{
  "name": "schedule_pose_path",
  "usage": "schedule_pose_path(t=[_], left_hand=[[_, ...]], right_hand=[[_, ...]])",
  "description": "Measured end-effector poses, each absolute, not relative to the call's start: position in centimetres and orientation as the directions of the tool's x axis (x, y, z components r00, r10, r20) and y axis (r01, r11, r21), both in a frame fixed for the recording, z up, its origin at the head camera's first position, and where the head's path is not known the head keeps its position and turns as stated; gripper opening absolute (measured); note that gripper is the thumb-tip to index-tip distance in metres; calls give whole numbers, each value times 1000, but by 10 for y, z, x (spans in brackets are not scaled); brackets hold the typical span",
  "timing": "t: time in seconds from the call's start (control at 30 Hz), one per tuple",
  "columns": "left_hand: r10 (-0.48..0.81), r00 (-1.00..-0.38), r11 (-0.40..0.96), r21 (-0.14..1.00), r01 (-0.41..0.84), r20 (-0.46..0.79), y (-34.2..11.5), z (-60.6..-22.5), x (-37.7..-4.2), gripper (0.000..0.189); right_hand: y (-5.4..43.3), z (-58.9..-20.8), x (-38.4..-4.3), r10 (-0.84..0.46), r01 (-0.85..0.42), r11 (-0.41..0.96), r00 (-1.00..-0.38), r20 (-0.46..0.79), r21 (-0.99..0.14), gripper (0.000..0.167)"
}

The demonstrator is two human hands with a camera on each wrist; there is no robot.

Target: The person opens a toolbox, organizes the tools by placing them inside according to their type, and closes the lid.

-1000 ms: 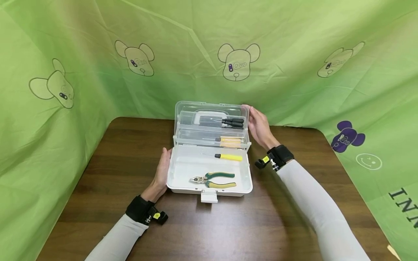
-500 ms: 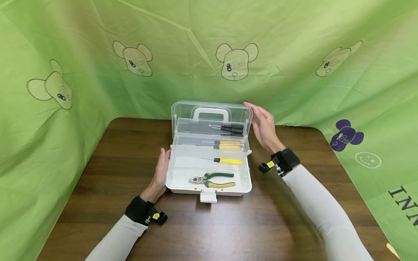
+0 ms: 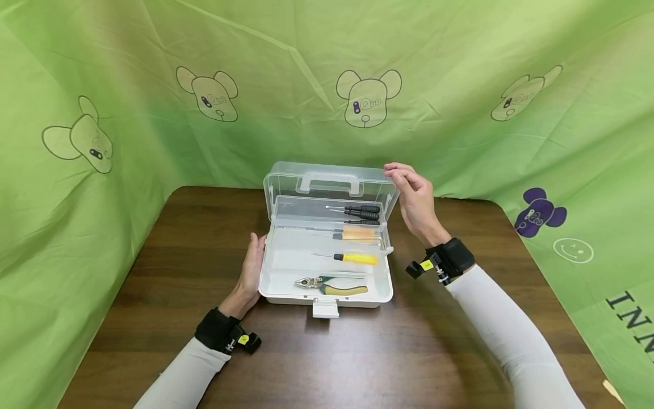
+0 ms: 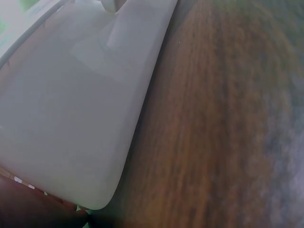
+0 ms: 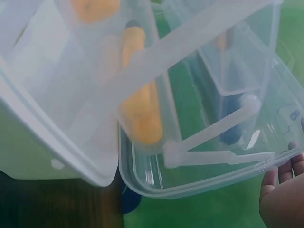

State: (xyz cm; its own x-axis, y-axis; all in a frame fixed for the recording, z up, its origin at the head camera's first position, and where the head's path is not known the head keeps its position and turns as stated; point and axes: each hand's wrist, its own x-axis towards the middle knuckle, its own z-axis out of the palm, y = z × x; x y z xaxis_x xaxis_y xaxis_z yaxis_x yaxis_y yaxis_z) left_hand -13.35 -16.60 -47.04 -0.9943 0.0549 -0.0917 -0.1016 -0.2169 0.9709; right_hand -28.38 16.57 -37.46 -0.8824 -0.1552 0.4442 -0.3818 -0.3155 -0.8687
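Note:
A white toolbox (image 3: 288, 299) with a clear lid (image 3: 327, 169) stands open. My left hand (image 3: 250, 271) rests against its left side, thumb up and most fingers hidden; its wall (image 4: 71, 109) fills much of the left wrist view. At the lid's far right corner, my right hand (image 3: 418, 207) touches the edge, fingertips (image 5: 269, 178) on the outside of the rim. Pliers (image 3: 345, 290) with green and yellow handles lie on the box floor. Behind them is a yellow screwdriver (image 3: 360, 259). Tilted clear trays carry yellow-handled tools (image 3: 357, 232) and black-handled screwdrivers (image 3: 365, 209).
A white latch (image 3: 325, 308) hangs at the box's front. The brown wooden table (image 3: 327, 363) reaches around the box on both sides and in front. A green cloth (image 3: 286, 136) with bear prints hangs close behind and along both sides.
The lid has swung up and forward with my right hand at its corner, and the clear trays have come forward over the tools. My left hand has stayed at the box's left side.

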Motion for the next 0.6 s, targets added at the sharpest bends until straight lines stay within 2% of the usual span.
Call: schedule_pose_path(t=[0.23, 0.5, 0.6], left_hand=[[45, -995, -199, 975, -101, -94, -167, -470, -132, 86], [58, -993, -204, 973, -109, -99, -168, -471, -133, 87], [64, -993, -209, 972, -109, -98, -168, -471, -133, 87]], right_hand=[[169, -367, -274, -202, -350, -297, -886, 417, -888, 24], [179, -361, -265, -418, -170, -235, -871, 257, -957, 54], [183, -363, -265, -488, -111, -202, -850, 198, -973, 58]])
